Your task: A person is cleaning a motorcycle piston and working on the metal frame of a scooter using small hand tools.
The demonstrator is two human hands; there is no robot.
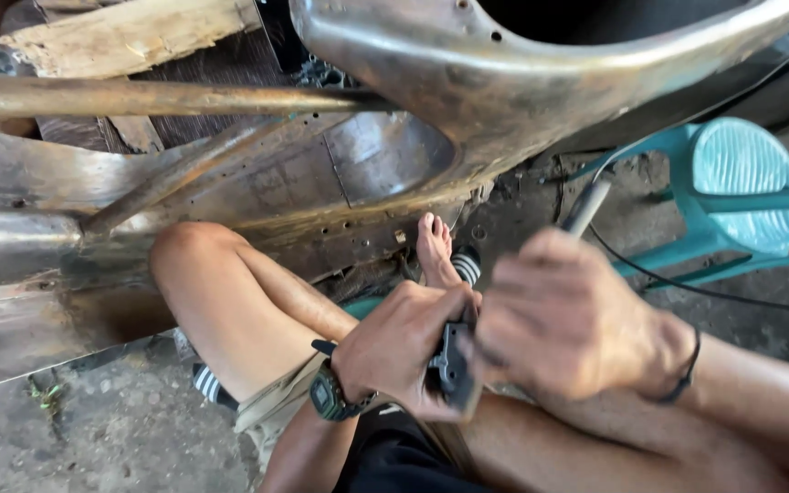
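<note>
Our left hand [404,351] curls its fingers tight around the dark power tool [454,365]. Our right hand [563,319] clamps it from the other side, its cable [714,292] trailing beyond our knuckles toward the teal stool [741,183].

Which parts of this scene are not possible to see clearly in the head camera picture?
- Dark tool, head view: mostly covered by the left hand and right hand; its kind cannot be told.
- Right hand: motion-blurred, fingers unclear.
- Black cable: runs off the right edge.
- Bare metal body panel: cut off by the top and left edges.
- Teal stool: cut off at the right edge.
</note>
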